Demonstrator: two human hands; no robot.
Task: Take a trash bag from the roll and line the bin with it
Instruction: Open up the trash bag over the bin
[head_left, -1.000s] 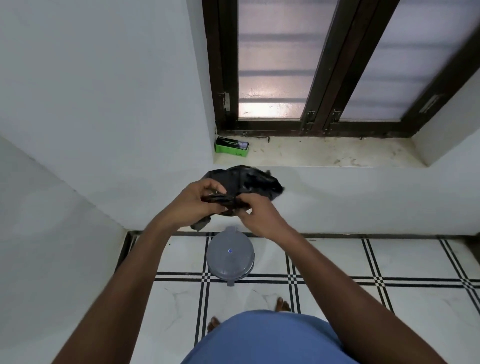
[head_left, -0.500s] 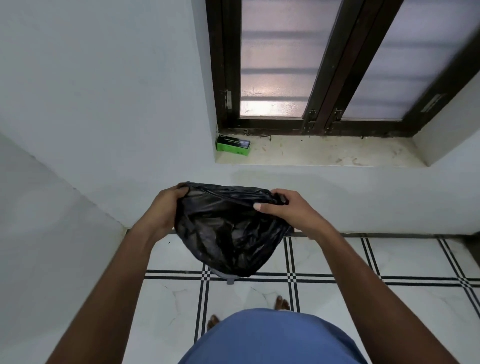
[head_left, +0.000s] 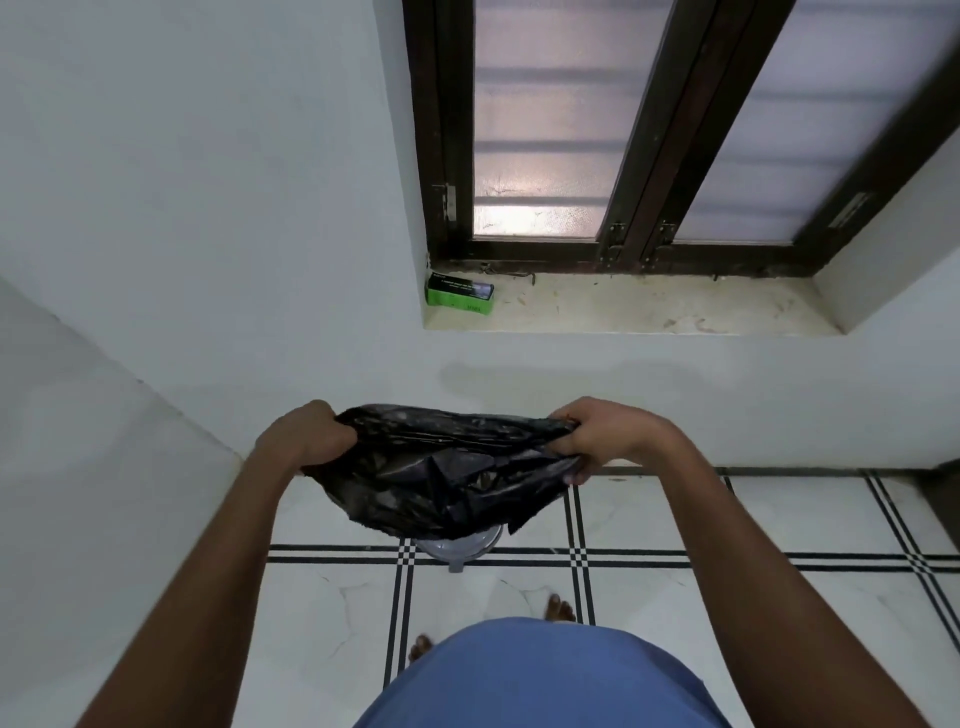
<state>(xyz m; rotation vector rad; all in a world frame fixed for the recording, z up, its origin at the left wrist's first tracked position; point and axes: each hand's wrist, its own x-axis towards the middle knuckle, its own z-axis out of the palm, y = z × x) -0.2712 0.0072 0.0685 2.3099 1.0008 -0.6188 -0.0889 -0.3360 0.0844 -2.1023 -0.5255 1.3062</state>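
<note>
one head-worn wide-angle view, looking forward and steeply down from standing height; floor (head_left: 727, 613) and feet lie close below, the window (head_left: 649, 130) ahead seems bent by the lens.

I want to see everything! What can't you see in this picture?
- Bin: head view, mostly hidden behind the black bag.
- Left hand and right hand fingertips: tucked into the bag.
- Green box writing: too small.
- Feet: partly hidden by blue clothing.
</note>
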